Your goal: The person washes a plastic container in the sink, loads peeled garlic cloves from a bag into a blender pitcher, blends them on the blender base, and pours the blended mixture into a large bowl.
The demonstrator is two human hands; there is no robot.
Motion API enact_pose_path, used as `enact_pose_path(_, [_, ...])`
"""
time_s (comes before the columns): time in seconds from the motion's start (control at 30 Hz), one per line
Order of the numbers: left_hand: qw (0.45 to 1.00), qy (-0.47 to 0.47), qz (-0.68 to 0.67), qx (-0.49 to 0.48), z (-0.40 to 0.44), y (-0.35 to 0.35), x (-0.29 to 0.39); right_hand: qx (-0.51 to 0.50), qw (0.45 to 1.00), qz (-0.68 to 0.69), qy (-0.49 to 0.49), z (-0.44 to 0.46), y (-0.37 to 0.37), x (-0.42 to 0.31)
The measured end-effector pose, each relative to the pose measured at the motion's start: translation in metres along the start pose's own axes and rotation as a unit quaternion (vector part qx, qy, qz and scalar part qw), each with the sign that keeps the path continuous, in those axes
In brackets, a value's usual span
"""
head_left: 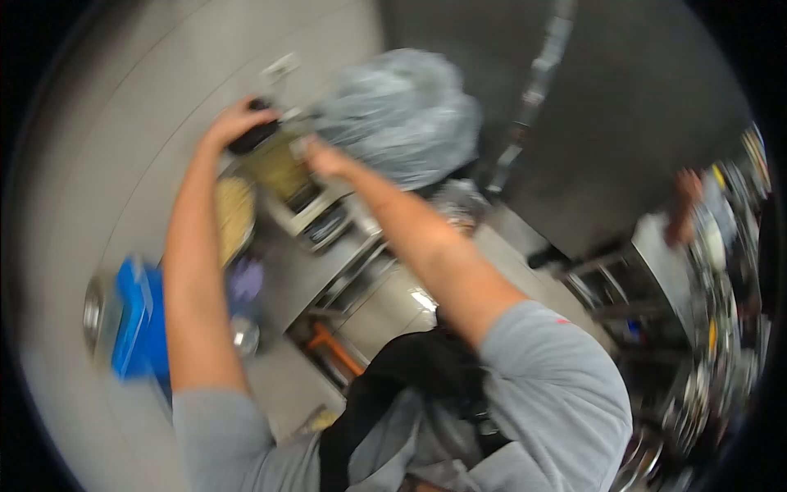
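A blender jug (280, 168) with yellow-green contents stands on a pale base (316, 217) with a dark control panel, on a steel counter. My left hand (239, 121) lies over the black lid (252, 138) at the jug's top, its fingers curled on it. Against the jug's right side is my right hand (322, 157), fingers bent at what looks like the handle; motion blur hides the exact grip. Close by on the left, a round bowl (234, 217) holds something pale yellow.
A large grey plastic bag (402, 115) sits right of the jug. Blue containers (143, 320), a purple item (245, 279) and a metal bowl (244, 336) are at left. Another person's hand (687, 193) shows at far right, near stacked dishes.
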State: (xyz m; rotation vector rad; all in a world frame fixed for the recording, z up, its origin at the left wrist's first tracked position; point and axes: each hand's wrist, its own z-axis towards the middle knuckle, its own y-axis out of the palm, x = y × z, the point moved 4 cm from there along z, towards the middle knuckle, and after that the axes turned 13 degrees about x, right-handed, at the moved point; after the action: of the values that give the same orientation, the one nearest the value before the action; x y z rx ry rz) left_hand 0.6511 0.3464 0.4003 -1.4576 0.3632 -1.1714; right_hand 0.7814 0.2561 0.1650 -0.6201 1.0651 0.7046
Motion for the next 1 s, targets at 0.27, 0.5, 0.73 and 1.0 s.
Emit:
enact_pose_path(0.27, [0.996, -0.012, 0.065, 0.052, 0.031, 0.001, -0.017, -0.006, 0.994, 0.010, 0.108, -0.027, -0.002, -0.031])
enact_pose_path(0.5, [0.978, 0.005, 0.157, 0.135, 0.037, 0.010, -0.029, -0.002, 0.993, 0.015, 0.120, -0.025, 0.000, -0.025])
enact_pose_path(0.73, [0.969, 0.029, 0.224, 0.103, 0.026, 0.003, -0.014, -0.017, 0.994, 0.044, 0.098, -0.014, 0.007, -0.006])
enact_pose_path(1.0, [0.981, 0.010, 0.181, 0.061, 0.019, 0.015, -0.018, 0.037, 0.996, -0.020, 0.078, -0.022, 0.005, -0.020])
